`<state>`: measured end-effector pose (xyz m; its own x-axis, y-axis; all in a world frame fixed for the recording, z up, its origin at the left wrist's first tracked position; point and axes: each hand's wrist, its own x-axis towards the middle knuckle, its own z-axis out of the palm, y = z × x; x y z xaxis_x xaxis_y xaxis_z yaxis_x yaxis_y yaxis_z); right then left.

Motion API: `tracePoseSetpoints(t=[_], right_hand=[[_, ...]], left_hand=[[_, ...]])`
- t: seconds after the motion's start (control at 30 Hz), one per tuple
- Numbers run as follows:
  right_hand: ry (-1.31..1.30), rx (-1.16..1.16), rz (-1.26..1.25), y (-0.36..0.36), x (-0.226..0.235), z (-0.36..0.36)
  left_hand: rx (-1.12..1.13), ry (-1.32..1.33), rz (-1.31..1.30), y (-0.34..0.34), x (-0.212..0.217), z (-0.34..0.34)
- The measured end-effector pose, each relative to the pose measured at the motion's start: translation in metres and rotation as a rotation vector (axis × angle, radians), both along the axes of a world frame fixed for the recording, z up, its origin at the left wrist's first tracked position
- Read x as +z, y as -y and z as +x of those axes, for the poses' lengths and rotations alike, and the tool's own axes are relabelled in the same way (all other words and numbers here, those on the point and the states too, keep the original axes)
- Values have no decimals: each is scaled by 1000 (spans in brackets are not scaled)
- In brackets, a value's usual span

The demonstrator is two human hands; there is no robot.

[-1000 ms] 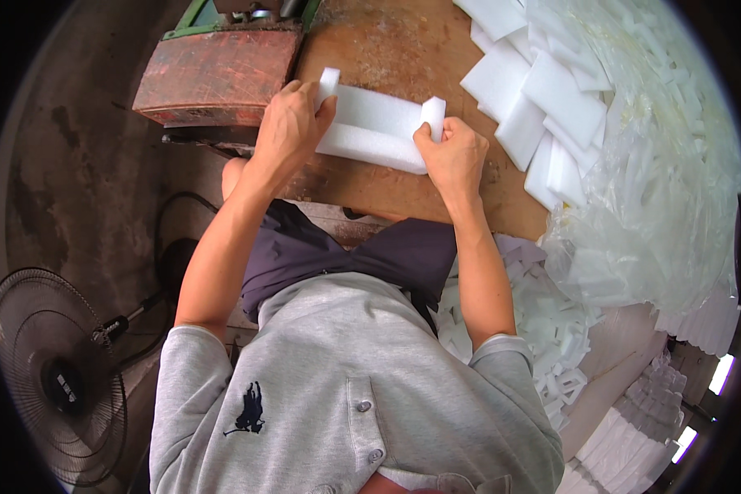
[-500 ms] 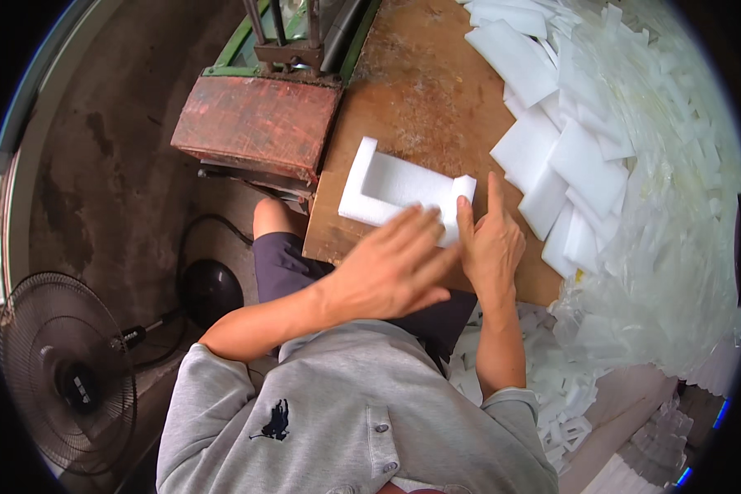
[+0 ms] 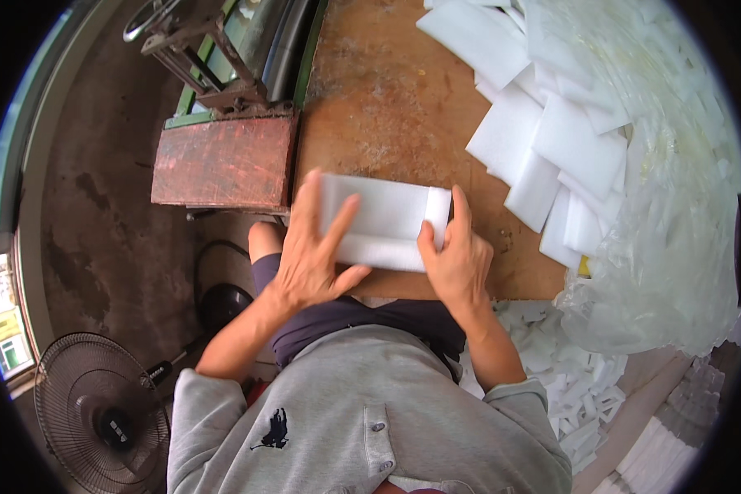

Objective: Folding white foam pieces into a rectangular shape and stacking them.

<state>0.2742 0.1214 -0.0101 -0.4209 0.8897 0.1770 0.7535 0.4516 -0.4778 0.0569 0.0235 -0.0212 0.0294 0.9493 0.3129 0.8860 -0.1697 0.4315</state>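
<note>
A white foam tray-like piece (image 3: 384, 211) with raised edges lies near the front edge of the brown wooden table (image 3: 370, 90). My left hand (image 3: 313, 255) is at its left end, fingers spread and slightly blurred, covering that end. At the right end, my right hand (image 3: 459, 259) has its thumb on the raised edge and its forefinger along the outer side, so that end sits between them. The left hand's fingers are not closed round the foam.
Flat white foam sheets (image 3: 580, 144) are heaped at the right, beside clear plastic wrapping (image 3: 667, 239). A red-topped machine (image 3: 222, 160) stands at the left, with a fan (image 3: 99, 412) below. Foam scraps (image 3: 580, 395) lie at the lower right.
My left hand has moved left, from across the foam's near right part to its left end. My right thumb now lies on the right edge. The whole view has shifted.
</note>
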Motion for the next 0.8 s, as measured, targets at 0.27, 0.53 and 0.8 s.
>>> tracePoseSetpoints(t=[0.27, 0.53, 0.8], right_hand=[[-276, 270, 689, 33, 5, 25], [-281, 93, 618, 43, 4, 59], [-388, -273, 230, 45, 43, 157]], left_hand=[[474, 602, 338, 48, -31, 36], [257, 693, 328, 24, 2, 60], [-151, 723, 139, -20, 63, 98]])
